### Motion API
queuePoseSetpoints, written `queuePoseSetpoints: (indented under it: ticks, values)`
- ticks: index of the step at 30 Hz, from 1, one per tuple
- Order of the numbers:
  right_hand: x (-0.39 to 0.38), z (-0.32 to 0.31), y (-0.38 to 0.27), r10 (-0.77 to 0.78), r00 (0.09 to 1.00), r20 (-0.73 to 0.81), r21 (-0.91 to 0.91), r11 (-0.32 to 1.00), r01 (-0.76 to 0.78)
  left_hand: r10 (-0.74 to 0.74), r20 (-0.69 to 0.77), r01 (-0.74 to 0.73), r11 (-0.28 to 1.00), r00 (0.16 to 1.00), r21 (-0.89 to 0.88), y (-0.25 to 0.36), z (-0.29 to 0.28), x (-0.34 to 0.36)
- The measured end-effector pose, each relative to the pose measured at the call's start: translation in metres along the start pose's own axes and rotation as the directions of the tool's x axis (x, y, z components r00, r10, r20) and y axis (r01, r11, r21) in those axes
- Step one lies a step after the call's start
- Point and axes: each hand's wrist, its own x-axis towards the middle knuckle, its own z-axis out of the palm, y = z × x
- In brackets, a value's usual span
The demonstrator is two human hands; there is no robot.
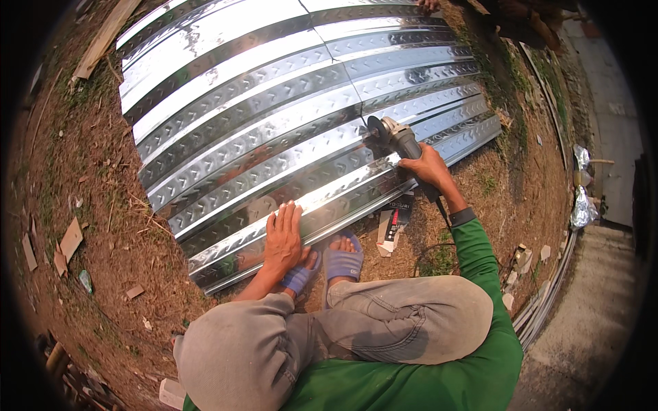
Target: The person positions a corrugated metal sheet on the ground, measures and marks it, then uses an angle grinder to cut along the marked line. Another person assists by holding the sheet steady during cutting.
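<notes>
A large shiny corrugated metal sheet (274, 147) lies on the ground in front of me, with a dark cut line running across it from the far edge toward the middle. My right hand (428, 168) is wrapped round the body of an angle grinder (404, 140). The grinder's disc (376, 127) sits at the near end of that line; whether it touches the metal I cannot tell. My left hand (284, 236) lies flat on the near part of the sheet, fingers stretched out.
At the far edge of the sheet another person's hand (429, 5) shows. A small torn box (392, 229) lies beside my sandals (343, 259), and the grinder's cord (444, 214) trails down near it. A wooden plank (106, 38) rests at the far left; long strips (554, 291) lie along the right.
</notes>
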Motion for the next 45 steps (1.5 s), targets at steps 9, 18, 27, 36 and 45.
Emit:
queuePoseSetpoints:
  ticks: [9, 18, 27, 36, 45]
  values:
    - [0.010, 0.003, 0.005, -0.021, 1.000, -0.002, -0.012, 1.000, 0.021, -0.006, 0.008, 0.006, 1.000, 1.000, -0.004, -0.001, 0.003, 0.000]
    - [0.013, 0.004, 0.009, -0.016, 1.000, 0.005, 0.010, 1.000, 0.016, -0.017, 0.019, 0.017, 1.000, 1.000, 0.019, 0.003, 0.002, 0.003]
    - [0.010, 0.003, 0.007, -0.039, 0.999, 0.022, 0.032, 0.999, 0.038, -0.024, -0.034, 0.024, 1.000, 0.999, -0.012, 0.000, 0.005, -0.001]
    - [0.000, -0.002, 0.008, 0.004, 1.000, 0.031, -0.040, 0.999, -0.003, -0.022, -0.032, 0.021, 0.999, 0.999, -0.031, 0.000, 0.004, 0.000]
    - [-0.033, -0.004, 0.007, -0.067, 0.990, 0.125, 0.404, 0.915, 0.011, 0.021, -0.015, -0.019, 0.994, 1.000, 0.110, 0.000, -0.006, -0.005]
